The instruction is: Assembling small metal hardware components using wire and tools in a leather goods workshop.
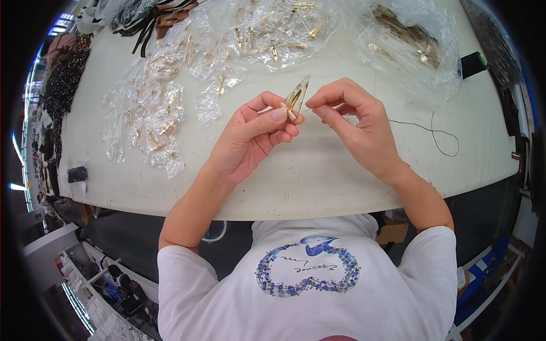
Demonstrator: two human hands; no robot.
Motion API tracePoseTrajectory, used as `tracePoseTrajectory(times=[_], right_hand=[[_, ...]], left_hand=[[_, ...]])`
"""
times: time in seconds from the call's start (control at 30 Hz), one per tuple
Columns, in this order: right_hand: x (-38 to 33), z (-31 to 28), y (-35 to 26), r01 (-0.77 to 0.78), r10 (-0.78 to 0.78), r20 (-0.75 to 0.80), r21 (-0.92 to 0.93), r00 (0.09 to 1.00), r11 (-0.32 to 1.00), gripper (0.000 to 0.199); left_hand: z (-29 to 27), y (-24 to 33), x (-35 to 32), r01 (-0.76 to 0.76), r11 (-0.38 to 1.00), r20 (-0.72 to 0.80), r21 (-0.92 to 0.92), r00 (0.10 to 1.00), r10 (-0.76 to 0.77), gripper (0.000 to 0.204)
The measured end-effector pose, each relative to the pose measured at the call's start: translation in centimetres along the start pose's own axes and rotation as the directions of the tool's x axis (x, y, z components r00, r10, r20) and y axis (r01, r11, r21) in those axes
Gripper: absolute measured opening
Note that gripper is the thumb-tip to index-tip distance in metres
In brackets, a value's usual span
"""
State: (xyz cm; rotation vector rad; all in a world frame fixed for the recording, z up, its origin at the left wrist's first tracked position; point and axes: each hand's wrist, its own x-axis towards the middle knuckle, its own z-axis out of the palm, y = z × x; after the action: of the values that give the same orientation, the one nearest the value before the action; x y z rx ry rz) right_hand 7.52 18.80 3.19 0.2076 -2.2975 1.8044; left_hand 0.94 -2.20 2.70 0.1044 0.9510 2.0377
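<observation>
My left hand (254,128) pinches a triangular hair clip (297,98) between thumb and fingers, its pointed end up. The clip is gold with a pale, see-through edge, and a small whitish piece sits by my thumb. Close beside it on the right, my right hand (361,122) is closed, thumb and forefinger pressed together at the clip's edge. A thin dark thread (433,132) comes out from behind that hand and loops over the table to the right. It seems to be in the pinch; the spot between the fingertips is too small to make out.
On the pale table (284,193), several gold clips in clear plastic wrappers (165,113) spread at left and back. A clear bag (409,45) holds more metal pieces beside a dark thread spool (474,65). Dark and brown straps (165,20) lie back left; a small black object (77,174) sits at the left edge.
</observation>
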Motion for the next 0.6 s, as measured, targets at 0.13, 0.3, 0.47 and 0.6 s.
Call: tracePoseTrajectory(times=[0.13, 0.3, 0.47, 0.6], right_hand=[[-0.01, 0.0, -0.01, -0.061, 0.064, -0.047, 0.059, 0.997, 0.996, 0.014], [-0.14, -0.07, -0.26, 0.016, -0.017, -0.016, -0.045, 1.0, 0.999, 0.017], [-0.26, 0.18, -0.2, 0.017, -0.017, -0.017, -0.028, 1.0, 0.999, 0.017], [-0.29, 0.23, -0.09, 0.006, -0.006, -0.009, -0.024, 1.0, 1.0, 0.015]], left_hand=[[-0.09, 0.07, 0.24, 0.028, 0.999, 0.017, -0.027, 0.999, -0.028, 0.01], [-0.36, -0.03, 0.39, 0.043, 0.998, 0.034, -0.048, 0.999, -0.042, 0.009], [-0.32, -0.24, 0.39, 0.062, 0.996, 0.035, -0.061, 0.998, -0.06, 0.009], [-0.33, -0.33, 0.44, 0.079, 0.993, 0.035, -0.083, 0.996, -0.077, 0.009]])
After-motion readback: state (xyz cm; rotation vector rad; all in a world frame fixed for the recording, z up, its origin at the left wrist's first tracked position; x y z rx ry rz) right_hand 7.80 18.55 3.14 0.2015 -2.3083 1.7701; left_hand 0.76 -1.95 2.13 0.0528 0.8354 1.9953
